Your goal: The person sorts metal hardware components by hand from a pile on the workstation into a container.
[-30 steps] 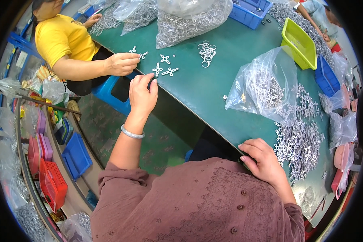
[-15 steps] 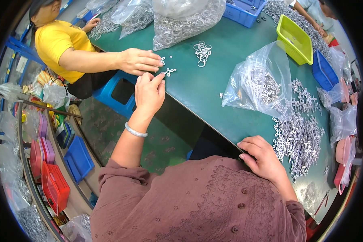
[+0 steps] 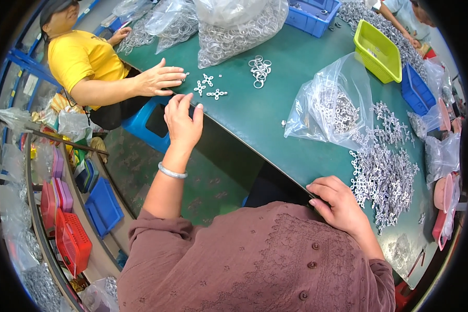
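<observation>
My left hand (image 3: 183,124) is at the table's edge with its fingers apart and nothing in them. Just beyond its fingertips lie small silver cross-shaped metal pieces: one flat (image 3: 217,94), another (image 3: 199,88) to its left, and a third (image 3: 207,79) behind. A co-worker's outstretched hand (image 3: 158,80) hovers over the table corner beside them. My right hand (image 3: 339,205) rests on the table's near edge, thumb apart from the loosely bent fingers, holding nothing visible. Next to it spreads a big pile of the same metal crosses (image 3: 382,179).
A clear plastic bag (image 3: 330,112) of crosses lies on the green table (image 3: 255,117). Split rings (image 3: 259,71) form a small heap near a large bag of rings (image 3: 239,39). Green (image 3: 378,52) and blue (image 3: 309,18) bins stand farther back. A blue stool (image 3: 148,127) is at the left.
My left hand has let go of a cross, which now lies on the table, and drawn back slightly with fingers spread. The co-worker's hand has moved left, uncovering more crosses. My right hand stays put.
</observation>
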`<state>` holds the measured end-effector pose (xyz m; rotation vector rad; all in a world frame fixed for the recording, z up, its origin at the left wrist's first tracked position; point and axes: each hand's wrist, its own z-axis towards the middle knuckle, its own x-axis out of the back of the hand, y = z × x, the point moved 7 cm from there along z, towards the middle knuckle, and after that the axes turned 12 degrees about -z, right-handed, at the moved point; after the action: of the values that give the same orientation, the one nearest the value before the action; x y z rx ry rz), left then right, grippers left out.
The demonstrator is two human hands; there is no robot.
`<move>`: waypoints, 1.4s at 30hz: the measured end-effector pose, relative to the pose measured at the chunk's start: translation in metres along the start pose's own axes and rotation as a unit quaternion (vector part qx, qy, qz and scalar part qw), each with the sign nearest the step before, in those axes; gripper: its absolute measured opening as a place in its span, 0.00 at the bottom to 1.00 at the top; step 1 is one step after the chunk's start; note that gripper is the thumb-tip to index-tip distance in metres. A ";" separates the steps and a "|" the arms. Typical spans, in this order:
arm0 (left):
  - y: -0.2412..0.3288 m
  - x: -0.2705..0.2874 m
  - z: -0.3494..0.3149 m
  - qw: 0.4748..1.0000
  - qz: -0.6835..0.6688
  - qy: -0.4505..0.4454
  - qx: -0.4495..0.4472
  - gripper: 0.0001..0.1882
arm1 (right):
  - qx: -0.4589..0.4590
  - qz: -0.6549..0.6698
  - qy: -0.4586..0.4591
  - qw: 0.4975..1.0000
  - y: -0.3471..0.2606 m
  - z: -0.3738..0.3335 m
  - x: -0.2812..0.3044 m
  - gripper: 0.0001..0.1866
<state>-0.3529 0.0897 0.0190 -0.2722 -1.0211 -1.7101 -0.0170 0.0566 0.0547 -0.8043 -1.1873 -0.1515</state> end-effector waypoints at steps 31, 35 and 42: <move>0.035 -0.021 0.016 0.994 0.009 -0.057 -0.097 0.34 | -0.283 -0.349 0.085 0.889 0.124 -0.132 0.096 0.32; 0.013 -0.009 0.005 0.998 0.000 -0.055 -0.021 0.33 | -0.237 -0.366 0.150 0.887 0.096 -0.123 0.108 0.30; 0.011 0.012 -0.006 0.998 -0.027 -0.006 -0.059 0.23 | -0.380 -0.376 0.289 0.794 0.112 -0.261 0.068 0.21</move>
<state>-0.3466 0.0769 0.0281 -0.3337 -0.9460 -1.8225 0.2664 -0.0064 0.0245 -0.8250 -0.7618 -1.5151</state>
